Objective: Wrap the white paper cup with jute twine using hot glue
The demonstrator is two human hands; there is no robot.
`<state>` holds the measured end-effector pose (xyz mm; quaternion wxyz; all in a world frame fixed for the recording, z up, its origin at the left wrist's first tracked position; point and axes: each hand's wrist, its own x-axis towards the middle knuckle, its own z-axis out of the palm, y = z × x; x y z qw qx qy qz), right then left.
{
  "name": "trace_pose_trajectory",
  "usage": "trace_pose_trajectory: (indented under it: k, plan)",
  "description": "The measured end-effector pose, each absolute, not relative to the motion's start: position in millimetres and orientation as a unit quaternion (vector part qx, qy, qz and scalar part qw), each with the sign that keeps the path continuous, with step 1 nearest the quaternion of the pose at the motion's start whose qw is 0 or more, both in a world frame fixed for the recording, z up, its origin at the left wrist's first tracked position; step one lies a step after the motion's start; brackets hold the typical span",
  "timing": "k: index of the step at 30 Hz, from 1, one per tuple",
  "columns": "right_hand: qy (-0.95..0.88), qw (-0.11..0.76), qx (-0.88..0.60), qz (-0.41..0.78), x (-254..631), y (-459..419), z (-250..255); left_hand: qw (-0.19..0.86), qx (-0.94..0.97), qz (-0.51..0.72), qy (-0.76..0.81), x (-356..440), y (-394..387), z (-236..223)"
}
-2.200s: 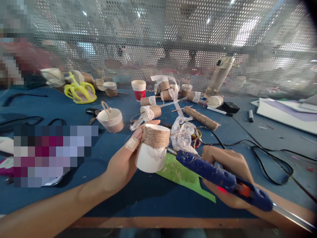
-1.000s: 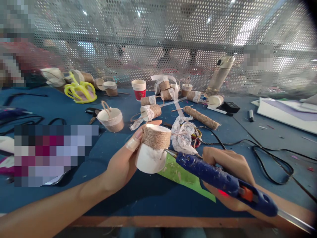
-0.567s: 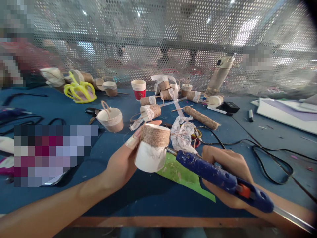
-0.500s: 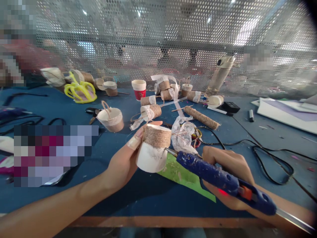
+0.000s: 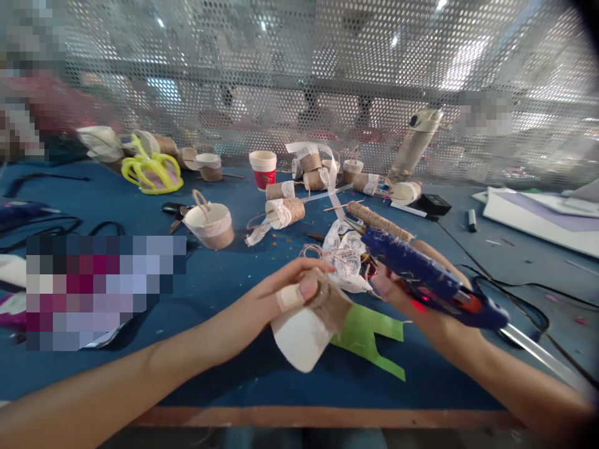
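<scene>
My left hand (image 5: 290,290) grips a white paper cup (image 5: 302,337) whose upper part is wrapped in brown twine. The cup is tilted and smeared by motion. In my right hand (image 5: 397,290) is a blue hot glue gun (image 5: 421,268) with a red light, its nozzle pointing up and left, apart from the cup. A clear glue stick (image 5: 538,349) sticks out of its back. Behind the cup lie rolls of white lace (image 5: 345,255). Beneath it, a green piece of felt-like sheet (image 5: 372,337) rests on the blue table.
Twine-wrapped cups, among them a small basket (image 5: 210,226), stand across the table. A twine spool (image 5: 377,219), red-and-white cups (image 5: 263,169), a yellow crown-like frame (image 5: 152,171) and a bottle (image 5: 416,143) are farther back. Black cables (image 5: 510,287) lie right. A perforated metal screen (image 5: 299,75) closes the back.
The glue gun's nozzle has left the cup's side and moved up and right. My left hand has lowered the cup toward me and tilted it.
</scene>
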<state>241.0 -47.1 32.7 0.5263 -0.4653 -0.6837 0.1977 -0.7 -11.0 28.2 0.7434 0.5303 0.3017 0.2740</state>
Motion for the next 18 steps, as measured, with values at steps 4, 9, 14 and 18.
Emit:
trace_pose_trajectory:
  k: [4, 9, 14, 18]
  plan:
    - [-0.698, 0.519, -0.422, 0.255, 236.4, -43.4, 27.3, 0.749, 0.564, 0.161, 0.307, -0.4, -14.9, 31.0]
    - [-0.72, 0.488, -0.331, 0.366, 234.1, -44.2, 23.5, 0.741, 0.573, 0.13, 0.325, 2.2, -19.2, 32.3]
    - [-0.692, 0.502, -0.356, 0.376, 237.9, -47.0, 27.7, 0.782, 0.519, 0.154, 0.309, 1.6, -17.9, 28.4]
    - [-0.677, 0.524, -0.394, 0.334, 239.7, -51.7, 31.4, 0.774, 0.507, 0.189, 0.328, 1.6, -15.9, 28.5]
